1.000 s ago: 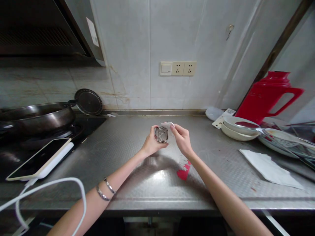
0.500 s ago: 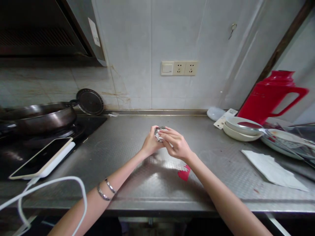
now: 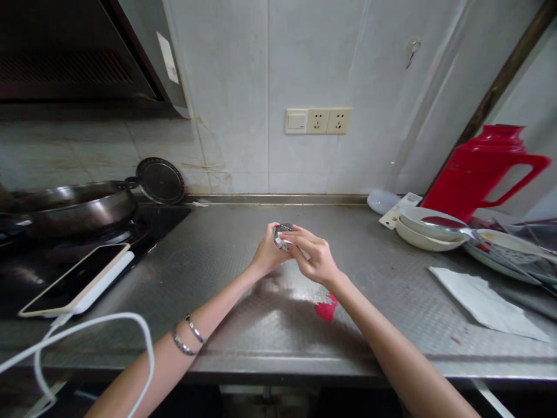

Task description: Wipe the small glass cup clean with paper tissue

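Note:
Above the middle of the metal counter, my left hand [image 3: 267,254] is wrapped round a small shiny silvery object [image 3: 285,227], perhaps glass or metal. My right hand [image 3: 314,255] comes at it from the right, its fingers bent together over the object's front, pressing something white [image 3: 282,239] that may be tissue or paper. The fingers hide most of both items. Below my right hand a torn red piece [image 3: 326,307] lies flat on the counter [image 3: 243,342].
A phone [image 3: 73,281] with a white cable and a pan [image 3: 73,206] are on the left by the stove. At the right stand a red thermos jug [image 3: 476,174], stacked bowls [image 3: 429,235], plates, and a folded white napkin [image 3: 487,305].
My right fingers have shifted very slightly over the silvery object. Both hands otherwise keep their places, and the whole view has moved a little.

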Tool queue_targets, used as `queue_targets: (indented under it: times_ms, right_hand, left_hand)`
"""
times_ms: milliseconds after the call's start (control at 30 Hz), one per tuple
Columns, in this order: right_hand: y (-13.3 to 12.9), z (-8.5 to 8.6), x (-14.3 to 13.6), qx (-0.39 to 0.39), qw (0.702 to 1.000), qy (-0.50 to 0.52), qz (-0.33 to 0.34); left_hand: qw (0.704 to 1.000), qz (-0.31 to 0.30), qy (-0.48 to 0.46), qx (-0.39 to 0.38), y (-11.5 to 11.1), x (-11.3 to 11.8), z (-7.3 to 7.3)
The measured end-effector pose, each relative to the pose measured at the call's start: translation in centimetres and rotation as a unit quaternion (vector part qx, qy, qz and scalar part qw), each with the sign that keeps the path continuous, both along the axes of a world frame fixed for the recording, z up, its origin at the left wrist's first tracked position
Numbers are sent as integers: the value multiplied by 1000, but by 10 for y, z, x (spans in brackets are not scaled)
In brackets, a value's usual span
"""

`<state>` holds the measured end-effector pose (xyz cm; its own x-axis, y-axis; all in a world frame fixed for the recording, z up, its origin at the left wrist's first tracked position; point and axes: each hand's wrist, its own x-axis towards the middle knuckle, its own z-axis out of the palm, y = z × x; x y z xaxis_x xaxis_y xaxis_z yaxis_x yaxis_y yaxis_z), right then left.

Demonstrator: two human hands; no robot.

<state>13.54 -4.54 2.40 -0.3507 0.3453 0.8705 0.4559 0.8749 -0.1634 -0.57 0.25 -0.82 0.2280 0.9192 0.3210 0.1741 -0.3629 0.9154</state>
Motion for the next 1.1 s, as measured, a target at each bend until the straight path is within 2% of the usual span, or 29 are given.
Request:
queue_targets:
  times_ms: [200,433,633,800,967,1100]
  right_hand:
    - [7,0,3,-30,990,120,-65]
    - [6,-4,2,-21,991,111,-73]
    - [10,-9,2,18,993,85,-77]
    - [12,-8,4,9,992,91,-88]
    - [7,-7,2,10,993,98,-67]
    - [4,-4,2,-32,989,125,-77]
  left_hand:
    - [998,-39,-31,-47,-12,4,12]
    - [996,-25,-62,-66,-12,4,15]
    - [994,-19,-84,-74,-10,1,20]
    - [995,-26,-59,-74,-11,3,16]
    - [996,-4,-60,-70,-9,-1,20]
    - [997,6,-51,-66,-7,-2,20]
